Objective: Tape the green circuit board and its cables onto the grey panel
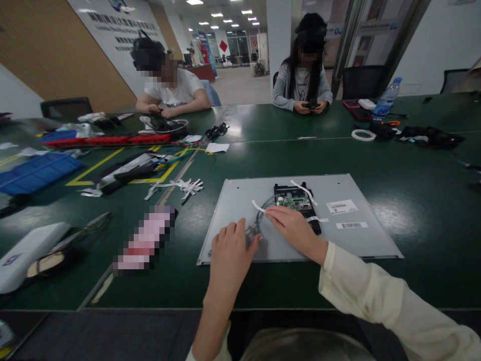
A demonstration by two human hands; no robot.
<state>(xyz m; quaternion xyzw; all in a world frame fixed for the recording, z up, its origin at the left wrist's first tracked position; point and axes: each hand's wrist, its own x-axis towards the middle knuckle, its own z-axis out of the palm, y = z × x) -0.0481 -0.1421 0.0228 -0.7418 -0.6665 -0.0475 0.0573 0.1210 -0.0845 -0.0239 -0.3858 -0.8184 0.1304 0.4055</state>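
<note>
A flat grey metal panel (pixel 240 193) lies on the table in front of me. On it sits a black bracket (pixel 316 220) with a green circuit board (pixel 295 202), and several white tape strips (pixel 302 189) stick to it. A loop of grey cable (pixel 259 216) curves out from the board's left side. My right hand (pixel 291 225) has its fingers closed at the end of a white tape strip (pixel 257 206) over the cable. Over the panel's left part, my left hand (pixel 233 250) has thumb and fingers apart, close to the cable's lower end.
Left of the panel lie a phone (pixel 148 238), a pile of tape strips (pixel 190 187), a white box-like device (pixel 33 250) and a blue tray (pixel 37 170). A water bottle (pixel 387 100) and a tape roll (pixel 363 135) are at far right. Two people sit opposite.
</note>
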